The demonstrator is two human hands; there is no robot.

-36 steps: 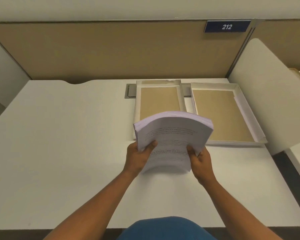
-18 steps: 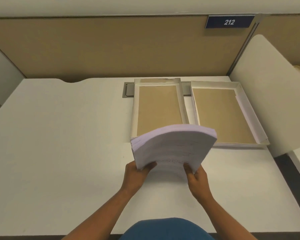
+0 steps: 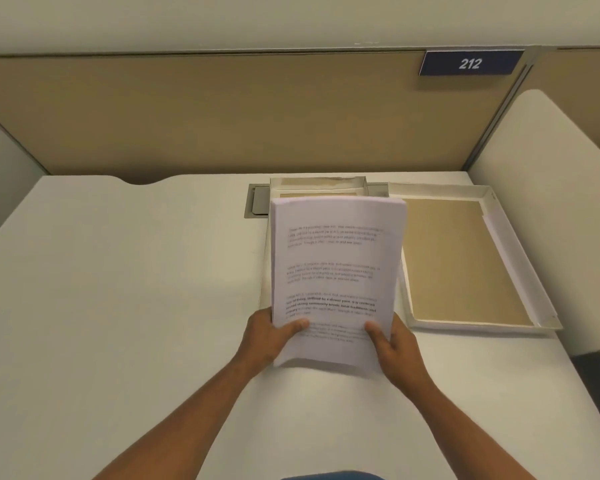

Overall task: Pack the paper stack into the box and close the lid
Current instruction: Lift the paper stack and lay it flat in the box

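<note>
A thick stack of printed white paper (image 3: 336,265) is held up off the desk, its printed face toward me. My left hand (image 3: 267,336) grips its lower left corner and my right hand (image 3: 395,344) its lower right corner, thumbs on the top sheet. Behind the stack lies the open white box (image 3: 317,184) with a brown bottom, mostly hidden by the paper. To its right the box's lid (image 3: 520,271) lies upside down, brown inside showing.
The white desk (image 3: 118,306) has a grey cable hatch (image 3: 257,202) behind the box. A tan partition with a blue "212" sign (image 3: 470,63) runs along the back. A white side panel (image 3: 551,220) stands right of the lid.
The paper stack has been raised and straightened from a bent, forward-drooping curve to a flat, upright sheet face. It now covers most of the box. Both hands rose slightly.
</note>
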